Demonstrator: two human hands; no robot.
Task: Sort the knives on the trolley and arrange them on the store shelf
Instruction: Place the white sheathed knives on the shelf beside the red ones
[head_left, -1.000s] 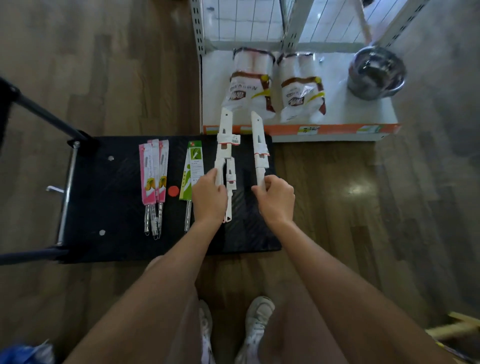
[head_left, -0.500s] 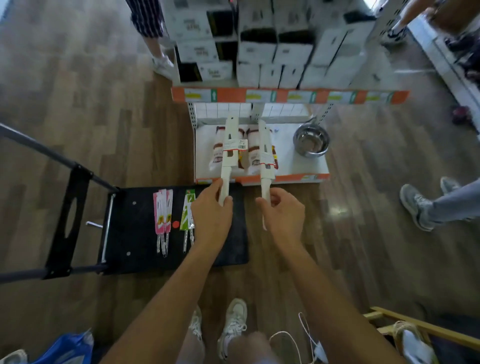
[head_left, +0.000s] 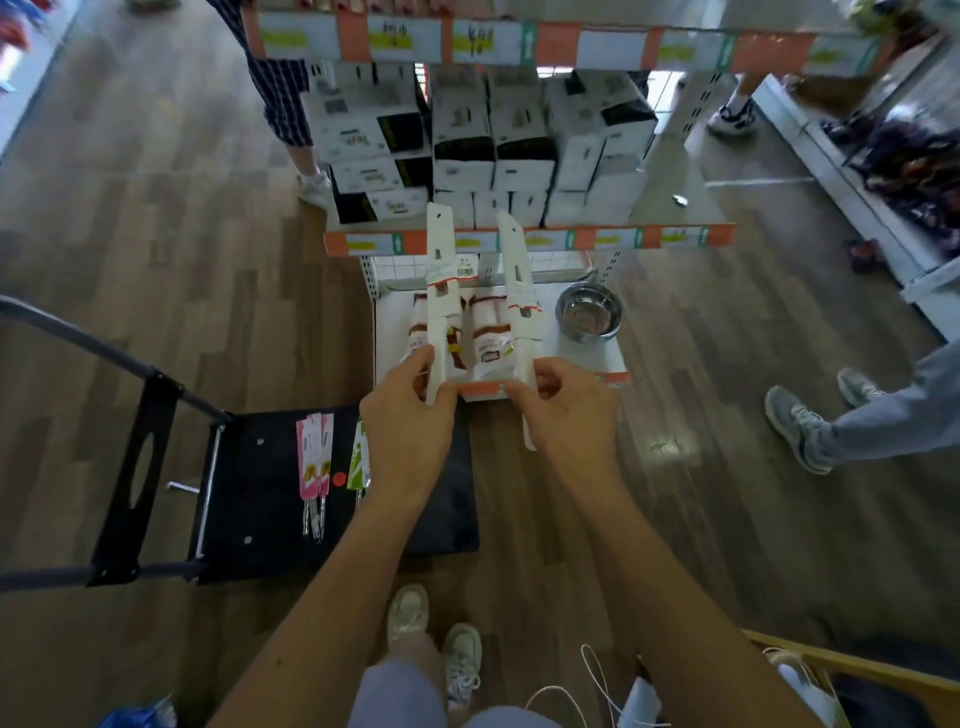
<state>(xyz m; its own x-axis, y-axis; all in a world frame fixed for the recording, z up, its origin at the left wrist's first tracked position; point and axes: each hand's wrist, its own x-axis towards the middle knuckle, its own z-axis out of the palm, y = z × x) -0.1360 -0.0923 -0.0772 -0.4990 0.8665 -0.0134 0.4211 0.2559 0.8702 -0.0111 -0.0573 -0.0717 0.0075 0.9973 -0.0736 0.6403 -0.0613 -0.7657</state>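
Gripping one white-sheathed knife each, both hands are up in front of the shelving. The left hand (head_left: 410, 431) has fingers and thumb curled round the lower end of the left knife (head_left: 440, 291), which stands upright, tip up, with a barcode label across its sheath. The right hand (head_left: 566, 410) pinches the lower end of the right knife (head_left: 519, 280), also tip up and leaning slightly left at the top; its handle end pokes out below the hand. The two knives are side by side, apart, not touching.

Behind them is the store shelf (head_left: 597, 239) with its orange and white price strip. White boxes (head_left: 519, 145) are stacked on the middle level. On the bottom level lie brown-and-white packets (head_left: 488, 338), with a steel bowl (head_left: 589, 312) to their right.

Below the left forearm sits the trolley (head_left: 260, 519), a black flat deck with its handle (head_left: 140, 467) folded off to the left. On the deck are pink-packed knives (head_left: 314, 462) lying close together, handles toward the viewer. Just right of them is a green-packed knife (head_left: 359, 462), partly hidden by the left wrist. A red dot (head_left: 338, 479) shows between the two.

The holder's pale sneakers (head_left: 410, 608) are on the wood floor (head_left: 156, 234). Another person's grey shoes and trouser legs (head_left: 810, 426) stand at the right. A third person in a striped skirt (head_left: 280, 93) stands behind the shelving. A blue bag (head_left: 135, 717) is at the bottom left corner.
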